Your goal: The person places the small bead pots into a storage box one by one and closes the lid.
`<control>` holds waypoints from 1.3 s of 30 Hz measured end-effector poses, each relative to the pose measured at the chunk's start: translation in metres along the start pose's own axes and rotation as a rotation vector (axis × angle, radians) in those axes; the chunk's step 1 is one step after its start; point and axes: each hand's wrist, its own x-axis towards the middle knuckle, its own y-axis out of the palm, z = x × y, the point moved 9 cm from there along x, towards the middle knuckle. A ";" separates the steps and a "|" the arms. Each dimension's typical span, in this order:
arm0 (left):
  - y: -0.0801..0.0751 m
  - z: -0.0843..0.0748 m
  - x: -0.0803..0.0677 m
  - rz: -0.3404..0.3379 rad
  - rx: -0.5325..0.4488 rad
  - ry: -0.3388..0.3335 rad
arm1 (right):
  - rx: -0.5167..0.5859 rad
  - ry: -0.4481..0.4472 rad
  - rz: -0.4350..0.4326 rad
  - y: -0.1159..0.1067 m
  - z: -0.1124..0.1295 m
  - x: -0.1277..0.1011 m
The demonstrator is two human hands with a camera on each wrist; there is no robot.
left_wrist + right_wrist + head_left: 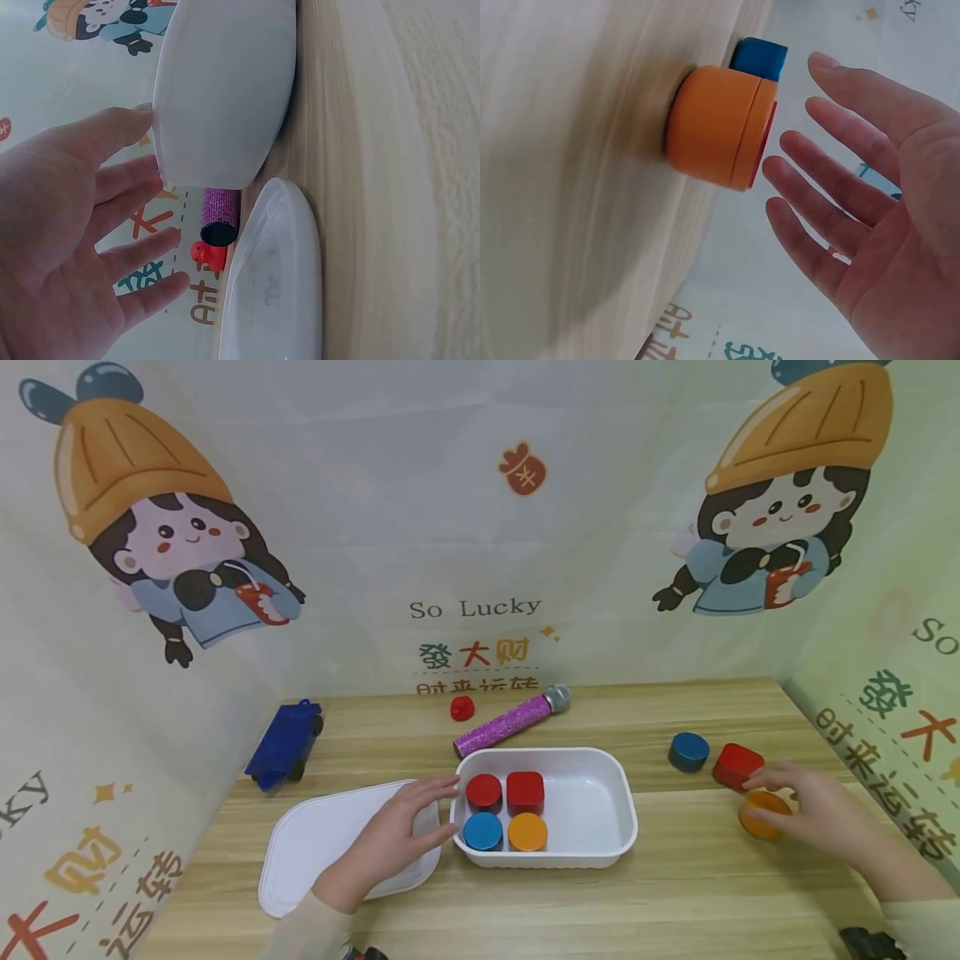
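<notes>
An open white box point(588, 810) holds a red round tin point(483, 792), a red square tin point(526, 791), a blue round tin point(482, 832) and an orange round tin point(528, 832) in its left half. My left hand point(401, 827) is at the box's left end, thumb and fingertips at the rim, its fingers spread and fairly straight. Over at the right, my right hand point(813, 806) hovers by another orange round tin point(716, 127), fingers loosely extended; the right wrist view shows a gap between fingertips and tin. Beside it are a second red square tin point(738, 765) and a blue tin point(688, 752).
A white lid point(315, 839) lies left of the box, partly under my left forearm. Behind the box are a purple glittery microphone point(506, 725) and a small red toy point(462, 708). A blue toy car point(285, 743) sits back left. Printed cloth walls surround the wooden table.
</notes>
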 end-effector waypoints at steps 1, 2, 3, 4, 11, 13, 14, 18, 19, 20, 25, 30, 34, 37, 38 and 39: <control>0.000 0.000 0.000 -0.001 0.000 -0.001 | -0.003 -0.003 0.002 0.000 -0.001 -0.002; 0.000 0.000 0.000 -0.001 -0.002 -0.003 | -0.002 -0.004 0.004 0.000 -0.002 -0.003; 0.000 0.001 -0.001 -0.001 -0.003 -0.005 | 0.001 -0.006 0.004 0.000 -0.002 -0.005; 0.000 0.001 -0.001 -0.001 -0.003 -0.006 | -0.001 -0.003 0.007 0.000 -0.003 -0.006; -0.001 0.001 -0.002 -0.005 -0.003 0.002 | -0.003 0.086 0.100 0.005 -0.015 -0.012; 0.000 0.002 -0.002 -0.004 -0.003 0.000 | -0.006 0.116 0.133 0.008 -0.019 -0.013; 0.000 0.002 -0.002 -0.004 -0.002 0.001 | -0.005 0.129 0.152 0.010 -0.022 -0.014; 0.000 0.003 -0.002 -0.002 0.002 0.004 | -0.008 0.155 0.195 0.014 -0.025 -0.014; 0.000 0.002 -0.002 -0.003 0.003 0.007 | -0.012 0.152 0.198 0.014 -0.024 -0.014; 0.000 0.002 -0.002 -0.003 0.005 0.008 | -0.014 0.148 0.199 0.014 -0.023 -0.013; -0.001 0.001 -0.002 -0.001 0.005 0.011 | -0.027 0.079 0.155 0.007 -0.004 -0.003; -0.003 -0.002 -0.001 -0.008 0.003 0.027 | -0.028 -0.018 0.094 -0.001 0.026 0.011; -0.002 -0.004 0.000 -0.008 0.003 0.043 | 0.010 -0.060 0.092 -0.001 0.050 0.023; -0.002 -0.005 0.000 -0.012 0.000 0.047 | 0.050 -0.069 0.098 0.002 0.066 0.034; -0.002 -0.005 0.000 -0.013 -0.001 0.045 | 0.063 -0.072 0.102 0.003 0.072 0.037; -0.002 -0.004 0.000 -0.013 -0.004 0.041 | 0.075 -0.072 0.105 0.005 0.077 0.041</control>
